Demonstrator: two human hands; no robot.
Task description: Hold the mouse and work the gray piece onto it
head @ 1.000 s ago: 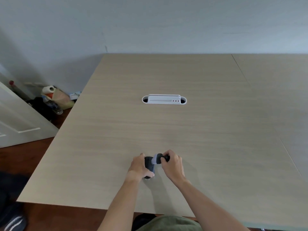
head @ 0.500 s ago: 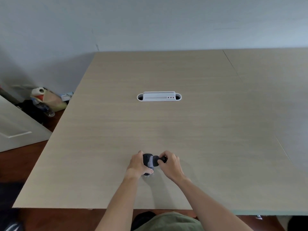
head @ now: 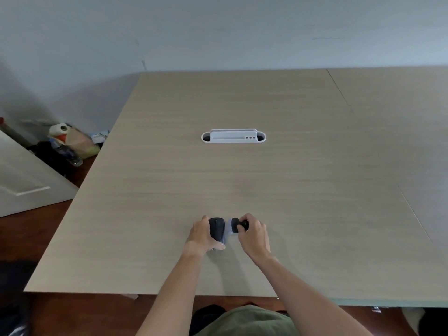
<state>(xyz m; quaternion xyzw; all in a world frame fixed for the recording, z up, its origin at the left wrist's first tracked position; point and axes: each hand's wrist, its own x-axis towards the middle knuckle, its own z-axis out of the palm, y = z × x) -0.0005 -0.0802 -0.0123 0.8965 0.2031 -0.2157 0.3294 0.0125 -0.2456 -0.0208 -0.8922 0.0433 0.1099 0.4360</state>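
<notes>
Left hand grips a black plastic computer mouse, fingers curled round its left side and thumb along the near end; the mouse sits low over the light wood-grain tabletop, near the front edge, scroll wheel facing up. Whether it rests on the surface or is lifted slightly, cannot tell.

Right hand is closed round a small black part with a pale grey-lilac end, fingertips and thumb pinching it just beside the mouse's right side (the two pieces look barely apart, maybe touching at the pale end, too small to tell). What the part is cannot be made out.

Both bare forearms come in from the bottom of the view over an olive-green garment.

Further back, mid-tabletop, a white oval plastic cable-port insert is set into the surface, with a dark hole at each end and three small reddish dots on its raised middle. A seam runs across the tabletop on the right side.

Left of the tabletop, on the dark brown floor by the wall: a white panelled door, a heap of bags with a white paper roll on top and a clear plastic bottle.
</notes>
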